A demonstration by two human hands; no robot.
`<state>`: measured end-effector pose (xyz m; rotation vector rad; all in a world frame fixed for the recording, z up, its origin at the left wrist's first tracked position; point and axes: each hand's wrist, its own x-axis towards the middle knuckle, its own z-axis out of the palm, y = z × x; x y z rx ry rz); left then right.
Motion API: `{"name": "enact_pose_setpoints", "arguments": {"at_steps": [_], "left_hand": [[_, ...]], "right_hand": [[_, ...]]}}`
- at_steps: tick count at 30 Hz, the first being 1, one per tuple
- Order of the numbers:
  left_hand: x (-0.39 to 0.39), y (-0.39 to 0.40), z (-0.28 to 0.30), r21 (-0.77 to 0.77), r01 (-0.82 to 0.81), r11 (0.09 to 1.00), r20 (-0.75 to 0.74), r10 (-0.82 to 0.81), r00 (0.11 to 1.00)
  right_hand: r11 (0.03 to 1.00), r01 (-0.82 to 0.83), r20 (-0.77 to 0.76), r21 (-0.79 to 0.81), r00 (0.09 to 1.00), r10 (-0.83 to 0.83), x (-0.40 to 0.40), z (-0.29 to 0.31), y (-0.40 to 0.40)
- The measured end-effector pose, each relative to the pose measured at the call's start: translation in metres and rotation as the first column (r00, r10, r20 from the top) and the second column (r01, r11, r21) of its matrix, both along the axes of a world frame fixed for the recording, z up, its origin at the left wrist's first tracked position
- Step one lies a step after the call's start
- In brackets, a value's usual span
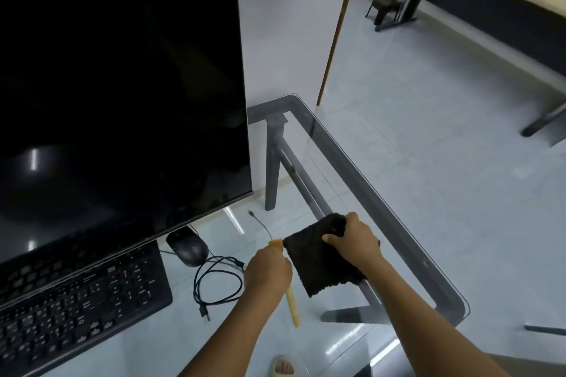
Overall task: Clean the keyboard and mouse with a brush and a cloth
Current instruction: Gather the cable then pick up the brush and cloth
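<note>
Right hand (352, 240) grips the top edge of the dark cloth (324, 257), fingers curled over it; the cloth hangs down in front of the glass desk (398, 211). Left hand (268, 272) is closed round the yellow brush (292, 306), handle sticking out below the fist toward the near edge; the tip shows just above the knuckles, touching the cloth's left edge.

Both hands are over the right half of the desk, near its right rim. Mouse (187, 246) sits left of the hands, just under the monitor's (122, 86) lower right corner. Keyboard (76, 300) is further left, its back rows tucked under the monitor. A coiled black cable (219, 281) lies between mouse and left hand. Bare glass runs from the hands back to the far right corner.
</note>
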<state>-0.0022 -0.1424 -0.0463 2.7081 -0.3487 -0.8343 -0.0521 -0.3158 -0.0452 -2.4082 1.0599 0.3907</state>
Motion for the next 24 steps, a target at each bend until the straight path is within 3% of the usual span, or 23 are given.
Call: {"name": "enact_pose_setpoints", "arguments": {"at_steps": [3,7,13,16,21,24], "left_hand": [[-0.001,-0.001,0.006,-0.028,-0.073,0.997,-0.053,0.071,0.996],[-0.001,0.006,0.029,-0.128,-0.163,0.978,-0.106,0.15,0.983],[0.008,0.0,0.097,-0.415,-0.25,0.875,-0.228,0.166,0.959],[0.012,-0.018,0.155,-0.532,-0.203,0.822,-0.247,0.079,0.966],[0.035,-0.043,0.27,-0.627,-0.015,0.779,-0.023,0.0,1.0],[0.061,-0.05,0.338,-0.645,0.066,0.761,0.159,0.049,0.986]], "right_hand": [[0.994,-0.096,-0.041,0.049,0.994,0.098,0.002,0.006,0.003],[0.971,-0.187,0.079,0.151,0.981,0.177,0.0,0.036,0.004],[0.986,-0.152,0.301,0.066,0.945,0.126,-0.01,0.134,-0.005],[0.994,-0.109,0.363,-0.025,0.925,0.111,-0.009,0.202,-0.019],[0.984,-0.085,0.554,-0.159,0.817,0.16,0.018,0.325,-0.037],[0.976,-0.144,0.653,-0.166,0.725,0.218,0.048,0.384,-0.044]]}}
